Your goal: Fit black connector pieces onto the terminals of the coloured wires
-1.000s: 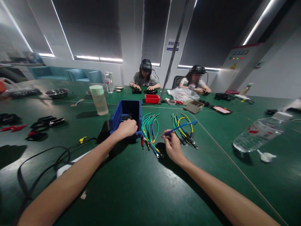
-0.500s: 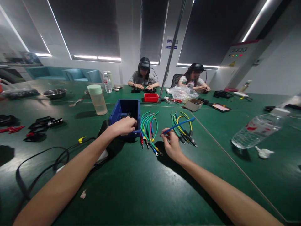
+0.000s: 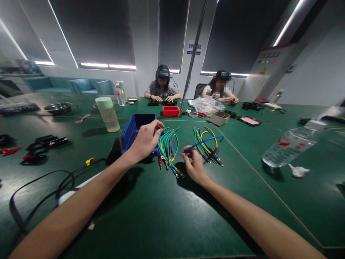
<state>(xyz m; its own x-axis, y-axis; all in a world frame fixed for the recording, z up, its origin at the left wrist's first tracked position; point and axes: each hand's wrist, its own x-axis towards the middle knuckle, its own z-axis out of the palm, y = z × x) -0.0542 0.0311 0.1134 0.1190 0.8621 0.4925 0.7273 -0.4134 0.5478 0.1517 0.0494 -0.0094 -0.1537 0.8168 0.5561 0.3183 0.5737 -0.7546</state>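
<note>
My right hand [image 3: 195, 166] pinches one end of a blue cable [image 3: 206, 140]; its far end bends over at the right. Above the right rim of a blue plastic bin [image 3: 128, 130], my left hand [image 3: 145, 139] is closed, fingertips together. A small dark piece seems to be at those fingertips, too small to name. Just right of the bin lies a bundle of mostly green cables [image 3: 168, 145] with ring terminals. Beyond my right hand is a second bundle of yellow, green and blue cables [image 3: 207, 144], with black sleeves near their ring terminals.
A lidded cup [image 3: 107, 115] stands left of the bin, and a water bottle [image 3: 293, 144] at the right. Farther back are a red tray [image 3: 170, 111], a small cardboard box [image 3: 219, 118] and a metal pole [image 3: 192, 59]. Two people sit across the table.
My left hand has come up out of the blue bin to its right rim. My right hand still holds the blue cable, whose far end now curves downward more.
</note>
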